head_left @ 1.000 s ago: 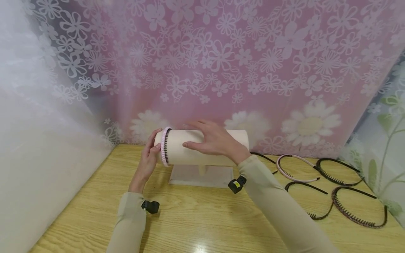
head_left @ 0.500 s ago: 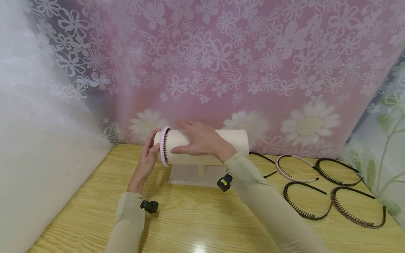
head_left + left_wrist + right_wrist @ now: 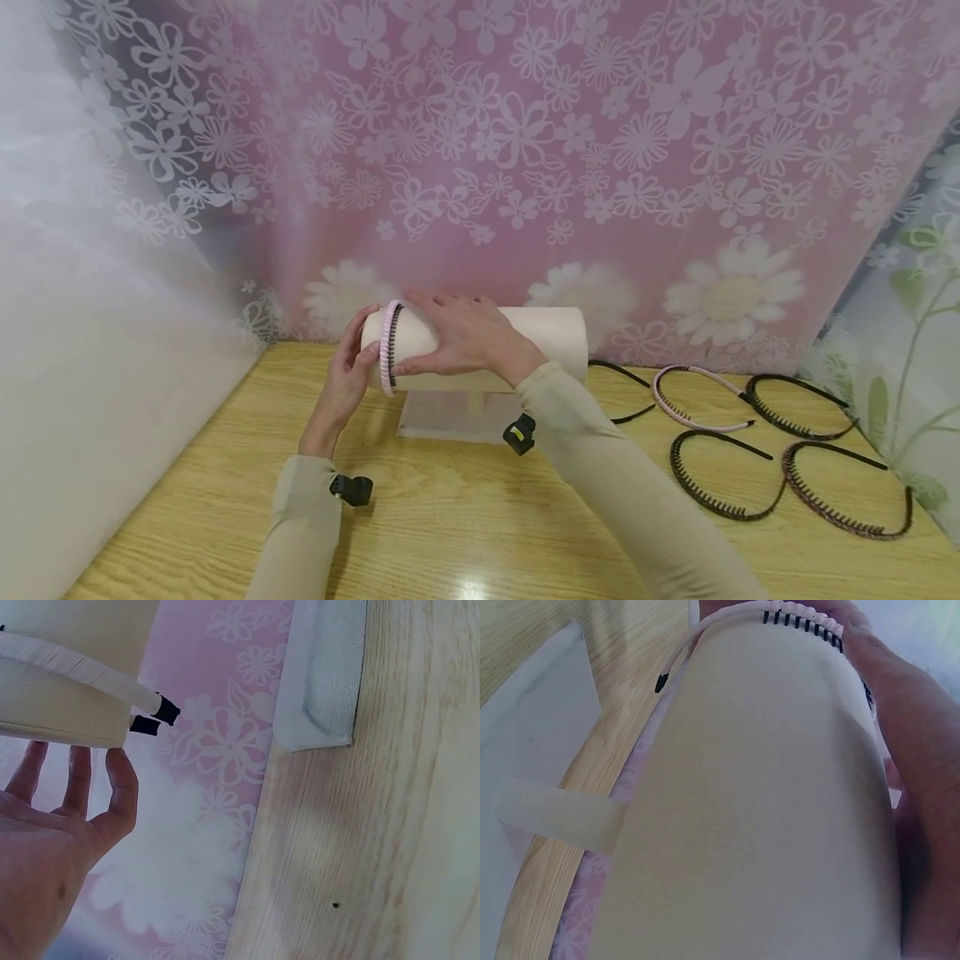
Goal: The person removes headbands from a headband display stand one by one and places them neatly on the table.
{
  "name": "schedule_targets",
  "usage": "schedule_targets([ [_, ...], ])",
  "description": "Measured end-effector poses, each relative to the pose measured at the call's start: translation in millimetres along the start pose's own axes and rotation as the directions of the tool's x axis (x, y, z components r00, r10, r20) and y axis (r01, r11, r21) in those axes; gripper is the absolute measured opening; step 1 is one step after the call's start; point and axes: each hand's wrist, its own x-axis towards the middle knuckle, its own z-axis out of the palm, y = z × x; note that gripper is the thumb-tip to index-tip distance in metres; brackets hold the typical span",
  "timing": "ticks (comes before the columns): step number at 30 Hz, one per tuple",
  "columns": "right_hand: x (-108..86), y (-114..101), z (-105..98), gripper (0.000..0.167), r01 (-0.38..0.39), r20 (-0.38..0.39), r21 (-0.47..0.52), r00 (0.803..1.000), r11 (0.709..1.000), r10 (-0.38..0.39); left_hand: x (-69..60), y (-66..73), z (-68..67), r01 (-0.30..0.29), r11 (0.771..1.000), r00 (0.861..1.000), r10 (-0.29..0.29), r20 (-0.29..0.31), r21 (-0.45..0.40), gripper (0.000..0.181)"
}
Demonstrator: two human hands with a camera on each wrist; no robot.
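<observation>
A cream padded roll of a headband display stand [image 3: 547, 342] lies horizontally above the table on a short post. Around its left end sits a pink-and-white headband [image 3: 387, 348] with black comb teeth. My left hand [image 3: 348, 371] holds the roll's left end, thumb in front beside the headband; in the left wrist view its fingertips touch the roll's edge, below the headband's black tips. My right hand [image 3: 472, 333] lies over the roll with extended fingers, its thumb tip at the headband's teeth. In the right wrist view, that thumb [image 3: 911, 712] reaches toward the headband.
On the wooden table [image 3: 435, 517] at right lie several more headbands, including a pink one [image 3: 701, 396] and a dark brown one [image 3: 723, 475]. The stand's pale base [image 3: 442, 417] is under the roll. A floral curtain [image 3: 480, 167] hangs close behind.
My right hand has slid left along the roll until its thumb reaches the headband. My left hand stays at the roll's left end, and the headband stays in place.
</observation>
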Motion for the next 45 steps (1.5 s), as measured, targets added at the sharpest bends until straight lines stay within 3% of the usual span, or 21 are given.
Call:
schedule_targets([
  [10,6.0,-7,2,0.107,-0.008,0.026,-0.015,1.000,1.000,0.008,-1.0,1.4,-1.0,-0.004,1.000,1.000,0.004,0.016,-0.015,0.053],
  [23,9.3,-12,4,0.105,-0.007,0.002,-0.024,1.000,1.000,0.007,-1.9,1.8,-1.9,-0.008,0.999,0.999,0.009,0.032,-0.042,0.052],
  [36,10.7,-15,4,0.101,-0.041,0.005,-0.056,0.999,0.998,0.042,-1.7,1.1,-1.4,0.004,0.999,1.000,-0.003,0.026,-0.049,0.053],
  [45,8.8,-14,1,0.100,-0.025,0.008,-0.035,1.000,0.999,0.026,-0.7,1.1,-1.1,0.012,0.999,1.000,-0.011,0.010,-0.033,0.053],
])
